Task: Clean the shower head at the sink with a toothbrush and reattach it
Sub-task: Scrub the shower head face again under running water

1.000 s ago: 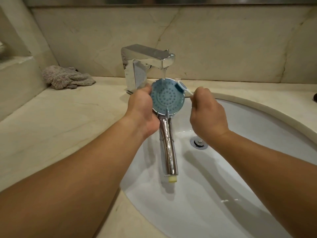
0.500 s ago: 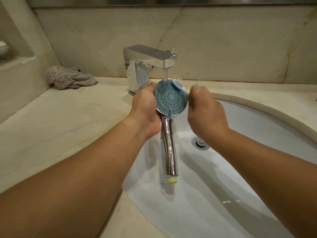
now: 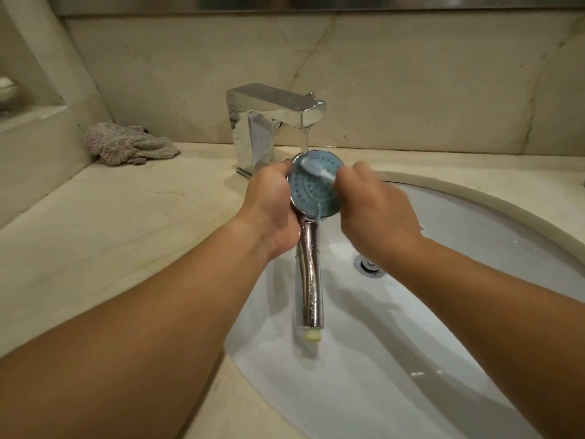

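A chrome shower head with a blue spray face is held over the sink, its handle pointing down toward me. My left hand grips it at the left rim and neck. My right hand holds a pale toothbrush, whose head lies across the upper part of the blue face. Water runs from the chrome faucet onto the top edge of the shower head. The toothbrush handle is hidden inside my right hand.
The white sink basin has a metal drain to the right of the shower handle. A crumpled grey cloth lies on the marble counter at the back left. A marble wall stands behind the faucet.
The toothbrush head has moved left, from the right rim of the shower head onto the upper part of its blue face. My right hand came closer to my left.
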Motion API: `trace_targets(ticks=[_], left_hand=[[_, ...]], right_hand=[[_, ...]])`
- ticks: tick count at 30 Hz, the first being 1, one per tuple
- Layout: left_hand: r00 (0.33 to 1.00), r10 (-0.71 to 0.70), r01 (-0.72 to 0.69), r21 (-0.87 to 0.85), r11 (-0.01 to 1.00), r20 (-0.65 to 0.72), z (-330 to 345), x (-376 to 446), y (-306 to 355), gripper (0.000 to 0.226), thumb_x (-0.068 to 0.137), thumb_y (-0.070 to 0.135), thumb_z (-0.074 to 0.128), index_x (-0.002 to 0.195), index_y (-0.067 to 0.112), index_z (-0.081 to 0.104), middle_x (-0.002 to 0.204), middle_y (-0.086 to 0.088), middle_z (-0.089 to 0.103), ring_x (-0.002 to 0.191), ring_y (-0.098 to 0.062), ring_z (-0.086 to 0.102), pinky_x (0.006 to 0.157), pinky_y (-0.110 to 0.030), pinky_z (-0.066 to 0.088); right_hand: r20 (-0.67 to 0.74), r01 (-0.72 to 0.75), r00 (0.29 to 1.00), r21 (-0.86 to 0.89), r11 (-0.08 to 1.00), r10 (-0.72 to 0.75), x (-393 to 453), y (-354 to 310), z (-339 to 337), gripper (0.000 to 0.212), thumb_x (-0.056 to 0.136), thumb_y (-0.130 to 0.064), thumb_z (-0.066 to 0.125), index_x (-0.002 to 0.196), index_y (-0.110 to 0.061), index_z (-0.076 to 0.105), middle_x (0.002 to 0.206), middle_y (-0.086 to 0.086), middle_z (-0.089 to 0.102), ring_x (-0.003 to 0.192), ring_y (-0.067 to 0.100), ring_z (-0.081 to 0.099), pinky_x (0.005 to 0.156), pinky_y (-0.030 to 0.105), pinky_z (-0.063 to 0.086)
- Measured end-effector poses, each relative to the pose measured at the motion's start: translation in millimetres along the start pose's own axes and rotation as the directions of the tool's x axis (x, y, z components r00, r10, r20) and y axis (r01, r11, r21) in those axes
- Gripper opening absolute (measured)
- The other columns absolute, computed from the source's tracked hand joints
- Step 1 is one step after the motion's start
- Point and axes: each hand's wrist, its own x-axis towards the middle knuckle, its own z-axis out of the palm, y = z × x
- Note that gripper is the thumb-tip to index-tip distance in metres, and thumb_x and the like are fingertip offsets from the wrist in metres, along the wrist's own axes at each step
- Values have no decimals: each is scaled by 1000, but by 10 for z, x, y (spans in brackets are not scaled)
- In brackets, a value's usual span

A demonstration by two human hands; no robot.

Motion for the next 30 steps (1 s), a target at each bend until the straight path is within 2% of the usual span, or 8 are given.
trace_targets(ticks=[2, 5, 9, 13, 16, 20, 24, 30], left_hand=[[1000, -17, 17, -9, 1000, -4, -12, 21, -2, 48, 106, 28, 34, 123, 0, 69, 120, -21, 74, 106, -32, 73, 80, -43, 64], [1000, -18, 18, -12, 1000, 19, -14, 29, -11, 49, 107, 30, 32, 126, 2, 67, 120, -20, 74, 108, -34, 73, 87, -48, 62], [999, -48, 48, -4, 999, 22, -7, 10, -4, 51, 106, 31, 32, 122, 1, 69, 121, -21, 74, 105, -32, 73, 86, -45, 62], [999, -47, 47, 4, 999, 9, -15, 15, 1, 50, 107, 33, 33, 124, 3, 69, 121, -20, 74, 109, -33, 73, 88, -48, 61], [998, -66, 66, 19, 998, -4, -16, 5, 7, 51, 107, 33, 33, 124, 1, 68, 121, -21, 74, 107, -33, 73, 80, -45, 63], [998, -53, 53, 25, 998, 15, 0, -12, 23, 47, 108, 31, 33, 117, 5, 71, 113, -18, 77, 94, -29, 77, 74, -41, 65], [998, -58, 58, 18, 998, -21, -17, -2, 18, 50, 108, 34, 33, 123, 2, 68, 121, -20, 74, 104, -32, 75, 77, -42, 63], [998, -46, 47, 21, 999, -33, -5, -33, 37, 48, 107, 30, 34, 127, 0, 66, 122, -23, 73, 113, -37, 71, 90, -48, 61]], right_hand=[[16, 133, 991, -36, 990, -132, -56, -23, 35, 28, 76, -1, 63, 89, -14, 42, 80, 9, 48, 49, 23, 31, 40, 29, 29], [22, -57, 998, -32, 998, 57, 46, 31, -15, 20, 81, -5, 56, 94, -14, 44, 88, 9, 49, 54, 30, 44, 44, 41, 43], [-3, 119, 993, -61, 991, -120, -9, 0, 12, 29, 73, -1, 59, 89, -16, 39, 81, 10, 48, 50, 25, 30, 41, 30, 26], [1, -91, 996, -36, 995, 92, 63, 75, -35, 16, 85, -7, 53, 95, -14, 44, 85, 6, 43, 55, 28, 36, 45, 33, 28], [20, 153, 988, -30, 988, -153, -35, -17, 32, 31, 73, 0, 62, 88, -15, 41, 79, 10, 49, 48, 25, 31, 39, 30, 28], [-25, -38, 999, -8, 999, 38, 73, 35, -25, 23, 74, -1, 58, 90, -12, 46, 83, 11, 50, 48, 27, 31, 42, 30, 22], [-9, 165, 986, -53, 985, -165, -55, -20, 47, 30, 69, 2, 65, 86, -12, 45, 77, 11, 51, 48, 23, 25, 43, 24, 16], [24, 139, 990, -50, 989, -138, -50, -32, 11, 25, 71, 1, 65, 86, -11, 48, 76, 10, 50, 50, 21, 23, 48, 20, 2]])
